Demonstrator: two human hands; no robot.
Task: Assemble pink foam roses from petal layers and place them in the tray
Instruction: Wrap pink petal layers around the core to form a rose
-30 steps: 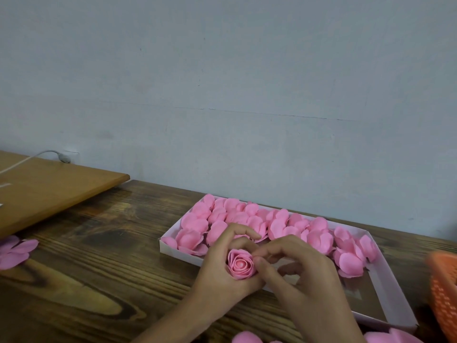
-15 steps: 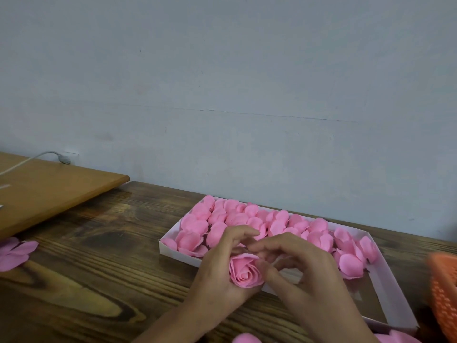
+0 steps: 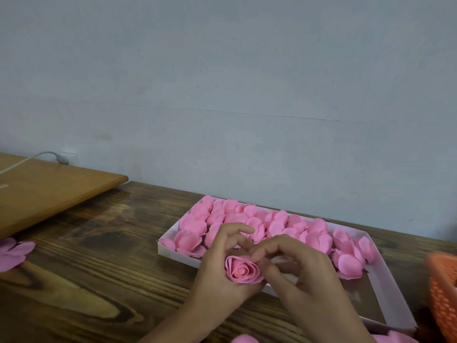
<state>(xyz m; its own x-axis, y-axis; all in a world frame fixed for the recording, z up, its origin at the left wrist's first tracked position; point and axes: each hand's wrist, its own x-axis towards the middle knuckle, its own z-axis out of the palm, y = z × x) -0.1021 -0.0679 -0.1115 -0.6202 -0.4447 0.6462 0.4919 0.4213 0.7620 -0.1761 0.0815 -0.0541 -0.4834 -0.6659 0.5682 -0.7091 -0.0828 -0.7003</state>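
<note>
Pink foam rose [image 3: 243, 269], held just above the dark wooden table [image 3: 86, 280] at the near wall of a white tray [image 3: 178, 254]: the left hand [image 3: 220, 276] cups it from below, grip closed round its base, while the right hand [image 3: 304, 276] pinches its grip on the outer petal. More roses [image 3: 247, 219] crowd the tray's far side. Loose petals [image 3: 14, 251] lie far left, an orange basket [image 3: 442, 293] at right.

L hand [image 3: 214, 271] cupped, R hand [image 3: 306, 273] fingers curled, tips touching.
</note>
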